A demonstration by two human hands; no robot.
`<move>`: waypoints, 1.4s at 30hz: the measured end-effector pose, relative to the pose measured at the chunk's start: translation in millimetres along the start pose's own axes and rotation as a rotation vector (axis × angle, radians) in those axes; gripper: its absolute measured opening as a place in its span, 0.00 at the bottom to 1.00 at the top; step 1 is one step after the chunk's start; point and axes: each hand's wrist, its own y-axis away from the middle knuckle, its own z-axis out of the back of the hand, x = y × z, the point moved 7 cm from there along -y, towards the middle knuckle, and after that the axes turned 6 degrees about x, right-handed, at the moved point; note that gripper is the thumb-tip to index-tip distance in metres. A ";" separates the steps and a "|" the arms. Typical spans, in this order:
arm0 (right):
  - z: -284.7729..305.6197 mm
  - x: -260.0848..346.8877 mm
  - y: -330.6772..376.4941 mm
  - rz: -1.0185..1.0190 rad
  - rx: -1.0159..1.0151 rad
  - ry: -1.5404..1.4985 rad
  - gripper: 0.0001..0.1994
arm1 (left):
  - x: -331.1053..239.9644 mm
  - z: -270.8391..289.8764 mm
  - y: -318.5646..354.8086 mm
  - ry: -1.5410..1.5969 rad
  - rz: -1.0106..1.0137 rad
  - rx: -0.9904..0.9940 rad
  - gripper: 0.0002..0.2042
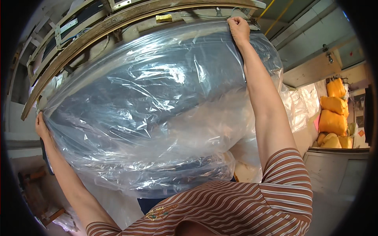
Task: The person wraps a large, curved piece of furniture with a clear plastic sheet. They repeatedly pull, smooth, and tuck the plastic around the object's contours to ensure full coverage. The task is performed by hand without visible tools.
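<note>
A wide sheet of clear plastic film (157, 90) is stretched between my two outspread arms and hangs in shiny folds down toward my body. My right hand (239, 29) is closed on its upper edge at the far right, close to the end of a long wooden bar. At the far left my left hand (40, 124) grips the film's other corner, just below the bar's left end. Part of the left fingers is hidden by the film and the hand's own angle. More film lies bunched in front of my waist.
A long wooden bar (104, 31) on a machine frame runs along the far side, with a yellow block (163, 18) behind it. Stacked yellow-orange bundles (333, 121) stand on a ledge at the right. Further clear film (305, 104) lies beyond my right arm.
</note>
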 end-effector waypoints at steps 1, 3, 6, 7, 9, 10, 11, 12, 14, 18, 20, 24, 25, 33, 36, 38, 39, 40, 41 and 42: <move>3.1 4.0 1.6 0.025 -0.017 0.044 0.14 | -4.7 -7.0 3.8 -0.050 -0.023 -0.004 0.14; 3.1 13.9 4.9 0.039 -0.060 0.084 0.15 | -3.5 1.7 3.2 -0.146 -0.027 -0.060 0.14; 0.9 15.7 5.8 0.005 -0.121 0.082 0.18 | 22.1 38.0 -12.1 -0.166 0.055 -0.129 0.13; 4.5 12.6 6.2 -0.002 -0.127 0.087 0.18 | 26.2 32.7 -8.9 -0.092 0.104 -0.096 0.12; 10.6 7.4 4.4 -0.018 -0.136 0.046 0.19 | 28.8 34.7 -1.6 0.076 0.172 -0.075 0.11; 10.1 4.9 0.7 -0.027 -0.135 -0.001 0.19 | 30.1 42.9 2.9 0.168 0.193 -0.088 0.11; 9.3 2.1 -2.0 -0.038 -0.134 -0.048 0.18 | 31.8 46.7 4.9 0.259 0.215 -0.102 0.11; 10.4 2.1 -4.8 -0.020 -0.131 -0.032 0.19 | 28.8 44.7 7.0 0.249 0.215 -0.125 0.11; 11.6 -2.7 -4.4 -0.031 -0.144 -0.037 0.19 | 24.7 40.2 15.6 0.228 0.216 -0.169 0.13; 2.9 -1.7 -11.7 -0.024 -0.123 -0.027 0.22 | 22.5 64.0 8.3 0.099 0.237 -0.125 0.16; 21.0 -4.1 -12.9 0.022 -0.165 0.037 0.21 | -12.5 -4.4 30.0 -0.179 0.005 0.076 0.16; 27.0 56.7 29.5 0.189 -0.167 -0.110 0.19 | -52.7 93.0 29.9 -0.117 0.023 0.153 0.18; 21.6 54.1 44.3 0.081 -0.083 -0.201 0.16 | -59.8 131.9 32.2 0.023 0.018 0.042 0.18; 6.7 108.8 145.8 -0.313 0.718 -0.533 0.25 | -179.9 238.1 200.7 0.148 0.166 -0.253 0.26; -4.1 140.1 161.9 -0.164 0.877 -0.553 0.15 | -173.0 293.3 246.7 0.166 0.198 -0.239 0.27; -11.0 143.2 167.0 -0.027 0.901 -0.567 0.10 | -156.5 312.8 270.7 0.175 0.289 -0.199 0.28; -5.6 144.9 167.4 0.051 0.847 -0.542 0.10 | -148.4 318.0 284.0 0.171 0.357 -0.186 0.28; -2.9 150.3 171.5 0.134 0.800 -0.532 0.10 | -135.1 348.2 290.5 -0.004 0.391 -0.192 0.27; 0.4 156.5 177.1 0.216 0.753 -0.524 0.10 | -126.2 377.8 292.6 -0.294 0.360 -0.160 0.23; 13.4 159.5 182.4 0.191 0.724 -0.451 0.11 | -138.5 340.1 287.3 -0.875 0.366 0.001 0.21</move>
